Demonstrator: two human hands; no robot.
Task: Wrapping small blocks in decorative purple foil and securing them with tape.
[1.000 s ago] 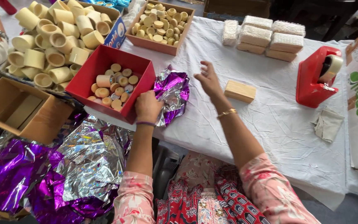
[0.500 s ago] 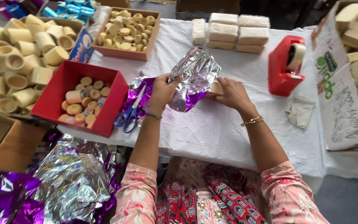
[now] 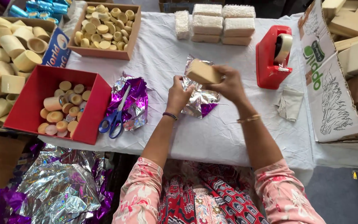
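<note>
Standing across the middle: a table (image 3: 228, 137) under a white cloth (image 3: 158, 54), evenly lit. Showing beyond its right corner: grey floor (image 3: 344, 195). Lying below the left edge: crumpled foil sheets (image 3: 59, 182).

block (image 3: 203, 71): pale, matt, wood-like, smooth faces. foil sheet (image 3: 201, 99): crinkled, mirror-glossy silver, purple underside. table cover (image 3: 212, 137): white cloth, matt, creased. tape dispenser (image 3: 272, 58): glossy red plastic. scissors (image 3: 113, 120): blue plastic handles, metal blades. red box (image 3: 42, 103): matt card. sleeves (image 3: 139, 199): printed pink cloth.
</note>
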